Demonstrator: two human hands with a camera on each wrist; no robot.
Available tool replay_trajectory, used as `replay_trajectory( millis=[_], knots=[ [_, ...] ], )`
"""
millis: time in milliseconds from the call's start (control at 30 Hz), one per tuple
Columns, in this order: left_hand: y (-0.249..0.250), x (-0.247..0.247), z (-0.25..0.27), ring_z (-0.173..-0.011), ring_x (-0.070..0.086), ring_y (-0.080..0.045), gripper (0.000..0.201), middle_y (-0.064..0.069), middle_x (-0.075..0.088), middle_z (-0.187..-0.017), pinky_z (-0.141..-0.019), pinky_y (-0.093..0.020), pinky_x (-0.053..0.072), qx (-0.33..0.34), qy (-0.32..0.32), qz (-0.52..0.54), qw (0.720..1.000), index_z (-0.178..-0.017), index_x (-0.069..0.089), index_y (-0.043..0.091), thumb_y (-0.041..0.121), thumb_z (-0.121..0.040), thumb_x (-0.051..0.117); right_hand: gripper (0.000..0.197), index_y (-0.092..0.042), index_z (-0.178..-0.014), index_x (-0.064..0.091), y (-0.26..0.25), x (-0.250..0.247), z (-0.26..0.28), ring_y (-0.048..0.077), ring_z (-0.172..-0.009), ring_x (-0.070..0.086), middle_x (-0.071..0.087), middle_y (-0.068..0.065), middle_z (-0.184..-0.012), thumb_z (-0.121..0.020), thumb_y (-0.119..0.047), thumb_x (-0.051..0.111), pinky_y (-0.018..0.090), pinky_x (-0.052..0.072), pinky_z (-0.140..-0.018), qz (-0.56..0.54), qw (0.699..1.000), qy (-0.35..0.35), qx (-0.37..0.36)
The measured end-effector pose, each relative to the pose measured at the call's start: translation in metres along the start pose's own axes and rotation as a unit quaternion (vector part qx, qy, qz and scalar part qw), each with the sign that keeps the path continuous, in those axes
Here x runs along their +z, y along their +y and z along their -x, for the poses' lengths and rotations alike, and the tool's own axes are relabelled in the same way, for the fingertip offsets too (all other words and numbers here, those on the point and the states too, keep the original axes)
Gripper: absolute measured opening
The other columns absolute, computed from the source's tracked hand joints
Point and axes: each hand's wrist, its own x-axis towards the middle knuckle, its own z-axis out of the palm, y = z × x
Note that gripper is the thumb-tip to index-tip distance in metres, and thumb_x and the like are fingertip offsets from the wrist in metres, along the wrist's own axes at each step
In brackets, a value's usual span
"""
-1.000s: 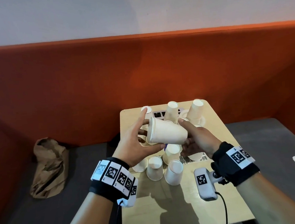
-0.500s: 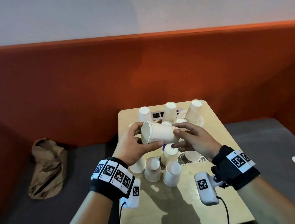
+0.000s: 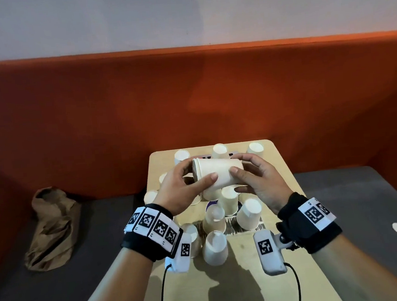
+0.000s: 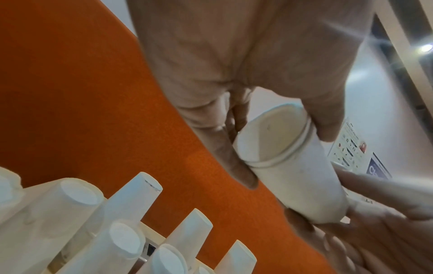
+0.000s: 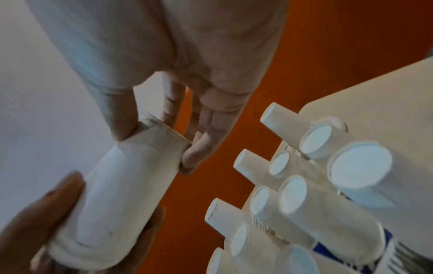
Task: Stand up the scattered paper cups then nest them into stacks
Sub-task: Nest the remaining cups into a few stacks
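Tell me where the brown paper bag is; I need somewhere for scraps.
In the head view, the crumpled brown paper bag lies on the grey seat left of the wooden table, against the orange backrest.

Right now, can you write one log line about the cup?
paper cup: sideways, in the air, rim toward left | left hand: grips rim end | right hand: grips base end | other cups: upside down on table

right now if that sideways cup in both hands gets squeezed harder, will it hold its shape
Probably not: the paper cup looks thin-walled, so it would likely dent. The left hand holds near its rolled rim, likely the stiffer end. The right hand holds its base end. It seems light.
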Motion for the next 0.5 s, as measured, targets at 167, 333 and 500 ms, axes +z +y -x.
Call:
replay_trajectory(
  millis=[167, 333, 500],
  knots=[
    [-0.005, 0.018, -0.025, -0.102, 0.069, -0.023, 0.047, -0.003, 0.073, -0.105, -0.081, -0.043, 0.058, -0.006, 0.032, 0.019, 0.999, -0.111, 0.067, 0.018, 0.045, -0.075, 0.081, 0.035, -0.020, -0.125, 0.060, -0.006, -0.028, -0.016, 0.017, -0.090, 0.069, 0.069, 0.006, -0.116, -0.092, -0.009, 0.066, 0.030, 0.060, -0.069, -0.013, 0.999, -0.030, -0.017],
    [-0.012, 0.039, -0.039, -0.101, 0.068, -0.024, 0.038, -0.005, 0.072, -0.103, -0.072, -0.030, 0.057, -0.017, 0.072, 0.033, 0.997, -0.108, 0.065, 0.017, 0.031, -0.075, 0.075, 0.033, -0.020, -0.118, 0.057, -0.004, -0.045, -0.033, 0.019, -0.098, 0.065, 0.067, 0.007, -0.119, -0.090, -0.012, 0.070, 0.025, 0.056, -0.064, 0.034, 0.997, -0.029, -0.062],
    [-0.025, 0.039, -0.039, -0.112, 0.063, -0.011, 0.066, 0.009, 0.061, -0.124, -0.091, -0.031, 0.054, -0.032, 0.122, -0.003, 0.992, -0.130, 0.051, 0.030, 0.029, -0.072, 0.081, 0.025, -0.020, -0.099, 0.060, 0.005, -0.044, -0.055, 0.014, -0.088, 0.066, 0.066, -0.007, -0.111, -0.084, -0.015, 0.079, 0.024, 0.054, -0.070, 0.103, 0.990, -0.010, -0.097]
  ],
)
